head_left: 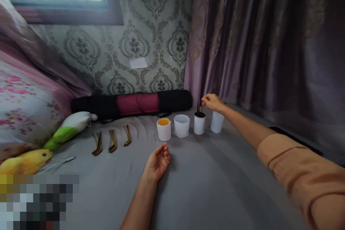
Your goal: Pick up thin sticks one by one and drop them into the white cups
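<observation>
My right hand (pixel 212 102) reaches over the white cup with a dark rim (pixel 199 125), its fingertips pinched on the top of a slim brown stick (pixel 202 107). Other slim dark brown sticks (pixel 198 108) stand up out of that cup. My left hand (pixel 159 161) is on the grey sheet in front of the cups, palm turned up, fingers loosely curled and holding nothing. Nearest to it is a white cup with a yellow-orange inside (pixel 164 132). Beside that stands a wider white cup (pixel 182 128). Another white cup (pixel 216 123) stands at the right, partly behind my right wrist.
Three groups of slim brown strips, bent near their lower ends, lie at left: one (pixel 97 144), a second (pixel 112 142), a third (pixel 127 136). Plush toys (pixel 68 129) and a white cable (pixel 58 163) lie farther left. A black and maroon roll (pixel 137 104) lies along the wall.
</observation>
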### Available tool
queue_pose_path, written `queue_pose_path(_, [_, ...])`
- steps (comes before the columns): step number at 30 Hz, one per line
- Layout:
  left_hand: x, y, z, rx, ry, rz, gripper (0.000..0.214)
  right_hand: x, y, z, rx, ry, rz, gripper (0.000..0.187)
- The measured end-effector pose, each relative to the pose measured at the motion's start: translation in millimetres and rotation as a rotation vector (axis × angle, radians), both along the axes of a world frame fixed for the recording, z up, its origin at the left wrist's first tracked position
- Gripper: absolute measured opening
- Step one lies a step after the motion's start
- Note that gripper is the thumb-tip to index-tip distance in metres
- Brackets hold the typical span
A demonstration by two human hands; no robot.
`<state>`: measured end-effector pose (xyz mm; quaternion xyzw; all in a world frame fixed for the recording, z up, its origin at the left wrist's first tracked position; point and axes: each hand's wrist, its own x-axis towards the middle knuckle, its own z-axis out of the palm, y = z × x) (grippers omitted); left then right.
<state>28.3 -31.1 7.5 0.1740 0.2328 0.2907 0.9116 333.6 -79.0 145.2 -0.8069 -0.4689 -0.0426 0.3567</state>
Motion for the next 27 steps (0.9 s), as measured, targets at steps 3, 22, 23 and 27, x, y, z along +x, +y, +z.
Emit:
queue_pose_path(3, [0, 0, 0.1, -0.003, 0.006, -0.001, 0.013, -2, 0, -1.9, -0.028, -0.02, 0.006, 0.018])
queue_pose_path(22, [0, 0, -0.6, 0.002, -0.002, -0.014, 0.013, -2, 3, -21.4, -0.04, 0.056, -0.016, 0.017])
queue_pose_path(23, [0, 0, -0.6, 0.002, 0.001, -0.015, 0.013, -1, 4, -21.7, -0.038, 0.057, -0.013, 0.018])
queue_pose_path(27, [0, 1, -1.1, -0.006, 0.003, -0.009, 0.013, -1, 7, -24.2, -0.025, 0.063, 0.002, 0.019])
